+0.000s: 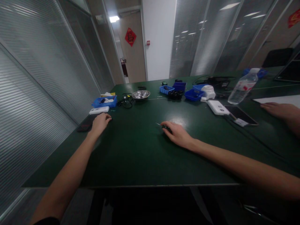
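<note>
Tool (166,128) part-hidden by right hand (176,133); co-worker's arm (294,122) cropped.

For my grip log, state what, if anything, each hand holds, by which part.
Right hand: thin-tipped tool, by its dark handle. Left hand: cannot be told.

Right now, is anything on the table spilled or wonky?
I see no spill. The plastic water bottle looks wonky, leaning right, but the glass partition behind slants too, so it's probably just the camera's wide view.

A screwdriver-like tool (167,128), dark-handled with a thin metal shaft, points left and slightly away in the right grip (177,134), at the green table (131,153).
</note>
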Motion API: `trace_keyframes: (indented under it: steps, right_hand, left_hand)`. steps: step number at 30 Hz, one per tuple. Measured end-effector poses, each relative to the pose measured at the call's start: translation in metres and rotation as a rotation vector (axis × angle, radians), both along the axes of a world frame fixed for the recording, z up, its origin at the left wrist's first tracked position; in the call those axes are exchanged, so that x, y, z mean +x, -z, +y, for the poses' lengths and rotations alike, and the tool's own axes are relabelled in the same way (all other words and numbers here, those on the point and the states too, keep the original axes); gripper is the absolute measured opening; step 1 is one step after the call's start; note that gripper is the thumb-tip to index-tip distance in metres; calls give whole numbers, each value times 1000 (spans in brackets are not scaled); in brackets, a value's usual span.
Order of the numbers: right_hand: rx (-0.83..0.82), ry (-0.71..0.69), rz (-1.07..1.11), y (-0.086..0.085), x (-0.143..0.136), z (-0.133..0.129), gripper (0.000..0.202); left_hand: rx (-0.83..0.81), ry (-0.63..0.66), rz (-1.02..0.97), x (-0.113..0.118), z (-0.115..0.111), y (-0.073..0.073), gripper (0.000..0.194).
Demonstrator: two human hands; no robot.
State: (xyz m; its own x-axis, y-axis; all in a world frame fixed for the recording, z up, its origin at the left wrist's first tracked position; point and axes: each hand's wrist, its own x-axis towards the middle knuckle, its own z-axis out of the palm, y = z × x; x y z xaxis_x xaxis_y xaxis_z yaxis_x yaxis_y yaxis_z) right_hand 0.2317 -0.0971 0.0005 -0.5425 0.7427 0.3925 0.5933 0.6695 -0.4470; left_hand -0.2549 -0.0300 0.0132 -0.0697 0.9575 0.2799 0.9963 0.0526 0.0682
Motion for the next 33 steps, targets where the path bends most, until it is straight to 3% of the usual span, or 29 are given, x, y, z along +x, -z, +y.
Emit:
trace_keyframes:
  steps: [22, 33]
  right_hand:
    - [-12, 1, 6, -5, -1, -4, 28]
    - [9, -4, -11, 0, 0, 0, 28]
  left_hand:
    - [-25, -99, -114, -6, 1, 2, 30]
    - [-31, -169, -368, -3, 3, -3, 21]
